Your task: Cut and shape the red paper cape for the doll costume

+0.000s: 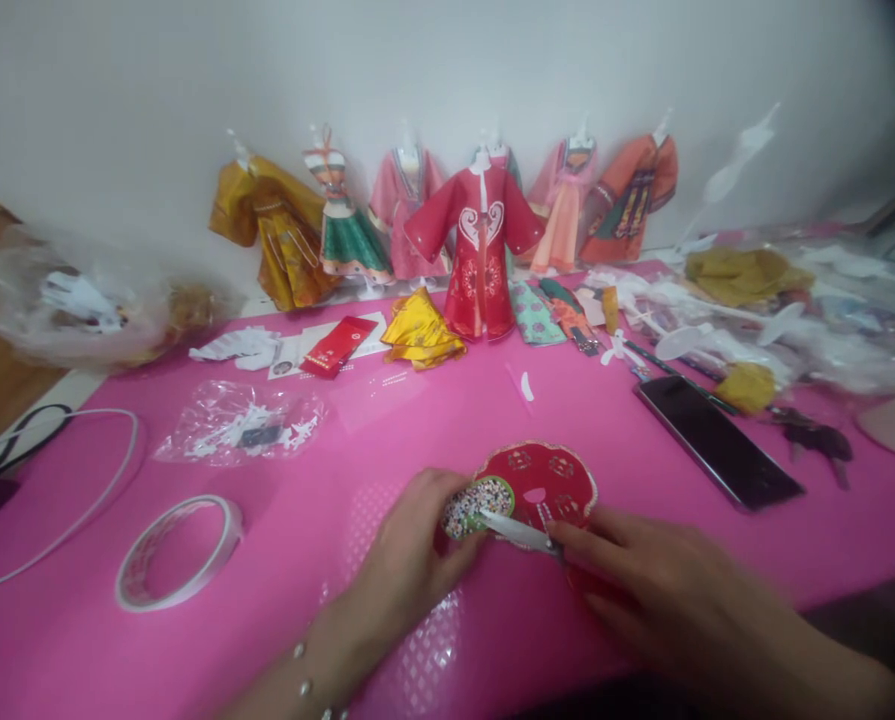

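Left hand (417, 530): pinching patch (484, 492)
Right hand (649, 570): gripping scissors (523, 533), tips toward ten o'clock
Patch: best steady, tips shallow

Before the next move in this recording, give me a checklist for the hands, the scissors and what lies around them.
1. Left hand gripping the speckled, green-edged piece: ok.
2. Right hand holding the scissors: ok.
3. Scissors' tip touching the piece: cannot tell; they overlap in view.
4. Red scalloped patch apart from the scissors in view: not ok; they overlap.
5. Phone and tape roll clear of both hands: ok.
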`<state>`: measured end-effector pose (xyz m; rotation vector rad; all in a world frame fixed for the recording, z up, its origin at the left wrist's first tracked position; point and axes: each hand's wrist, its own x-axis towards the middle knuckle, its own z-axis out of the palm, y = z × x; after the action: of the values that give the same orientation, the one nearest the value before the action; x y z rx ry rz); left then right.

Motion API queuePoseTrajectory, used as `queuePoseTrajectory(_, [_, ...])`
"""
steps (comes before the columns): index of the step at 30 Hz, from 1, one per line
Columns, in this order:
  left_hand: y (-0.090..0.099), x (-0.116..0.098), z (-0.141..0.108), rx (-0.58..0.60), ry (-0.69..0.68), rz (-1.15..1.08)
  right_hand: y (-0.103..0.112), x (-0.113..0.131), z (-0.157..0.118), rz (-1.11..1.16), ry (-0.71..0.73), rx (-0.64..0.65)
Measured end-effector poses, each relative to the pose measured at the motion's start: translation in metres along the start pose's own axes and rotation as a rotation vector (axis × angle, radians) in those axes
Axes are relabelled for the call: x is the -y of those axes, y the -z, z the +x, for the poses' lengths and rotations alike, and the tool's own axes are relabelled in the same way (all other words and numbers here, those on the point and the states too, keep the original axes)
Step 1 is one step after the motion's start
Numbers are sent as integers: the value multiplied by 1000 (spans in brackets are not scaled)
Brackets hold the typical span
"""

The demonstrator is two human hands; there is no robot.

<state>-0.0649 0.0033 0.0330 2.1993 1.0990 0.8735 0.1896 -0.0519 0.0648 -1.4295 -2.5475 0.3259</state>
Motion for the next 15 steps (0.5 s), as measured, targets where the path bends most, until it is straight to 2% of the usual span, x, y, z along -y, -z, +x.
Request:
queuePoseTrajectory(8, [0, 0, -3, 3, -17, -3, -8, 2, 2, -103, 55, -12])
queuePoseTrajectory(15, [0, 0, -1, 1, -23, 1, -10, 4, 2, -83, 44, -23])
